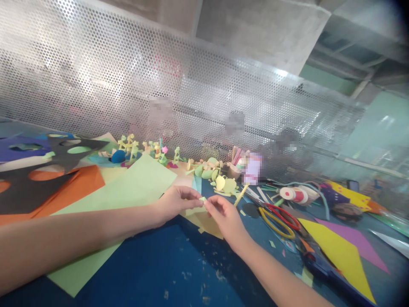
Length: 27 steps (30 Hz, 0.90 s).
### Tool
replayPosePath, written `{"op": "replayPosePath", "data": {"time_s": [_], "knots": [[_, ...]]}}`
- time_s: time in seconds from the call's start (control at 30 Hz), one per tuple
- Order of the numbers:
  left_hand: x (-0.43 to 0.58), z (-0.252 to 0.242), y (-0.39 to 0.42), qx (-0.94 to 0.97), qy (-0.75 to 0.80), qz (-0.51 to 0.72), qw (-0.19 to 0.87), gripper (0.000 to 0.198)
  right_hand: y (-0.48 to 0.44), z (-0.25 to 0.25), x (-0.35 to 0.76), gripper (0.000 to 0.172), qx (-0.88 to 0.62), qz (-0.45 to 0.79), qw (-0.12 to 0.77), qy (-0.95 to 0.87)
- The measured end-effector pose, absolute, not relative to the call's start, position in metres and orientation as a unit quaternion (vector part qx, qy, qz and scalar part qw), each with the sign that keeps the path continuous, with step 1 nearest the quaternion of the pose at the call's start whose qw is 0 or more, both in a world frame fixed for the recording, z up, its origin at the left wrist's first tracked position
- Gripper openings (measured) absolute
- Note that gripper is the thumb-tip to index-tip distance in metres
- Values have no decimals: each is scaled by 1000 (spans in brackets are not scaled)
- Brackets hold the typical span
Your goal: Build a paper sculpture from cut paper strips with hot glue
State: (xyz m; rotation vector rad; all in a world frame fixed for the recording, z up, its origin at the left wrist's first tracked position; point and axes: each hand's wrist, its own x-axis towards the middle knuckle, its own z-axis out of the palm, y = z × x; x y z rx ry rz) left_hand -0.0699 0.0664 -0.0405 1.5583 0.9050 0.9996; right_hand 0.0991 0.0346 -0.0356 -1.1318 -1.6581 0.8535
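Note:
My left hand (177,202) and my right hand (225,217) meet over the blue table (153,268), fingertips pinched together on a small pale green paper piece (202,199). Both hands are closed in a pinch around it. Under them lies a pale yellow paper sheet (204,221). A large light green paper sheet (128,192) lies beneath my left forearm. A yellow stick (241,194) lies just beyond my right hand.
Orange paper (76,187) and black cut paper (35,187) lie at the left. Small paper figures (153,151) stand along a perforated metal screen (159,85). Scissors with red and yellow handles (279,217), a tape roll (292,194), yellow paper (338,251) and pink paper (358,243) lie to the right.

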Motion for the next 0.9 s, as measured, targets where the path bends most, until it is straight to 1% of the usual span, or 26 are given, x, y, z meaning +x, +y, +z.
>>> {"op": "replayPosePath", "data": {"time_s": [0.17, 0.27, 0.4, 0.53, 0.7, 0.9], "knots": [[-70, -41, 68, 644, 379, 425, 510, 31, 36, -35, 99, 23, -463, 368, 470, -655], [-70, -40, 68, 645, 366, 432, 513, 29, 36, -36, 99, 21, -462, 366, 478, -652], [-71, -38, 67, 645, 344, 435, 526, 28, 36, -37, 99, 19, -452, 343, 494, -659], [-71, -34, 63, 648, 334, 423, 539, 30, 36, -37, 98, 17, -443, 318, 513, -663], [-71, -34, 63, 656, 326, 426, 531, 27, 33, -34, 97, 15, -449, 313, 506, -667], [-71, -34, 64, 656, 310, 433, 535, 24, 36, -37, 98, 17, -435, 327, 514, -662]]}}
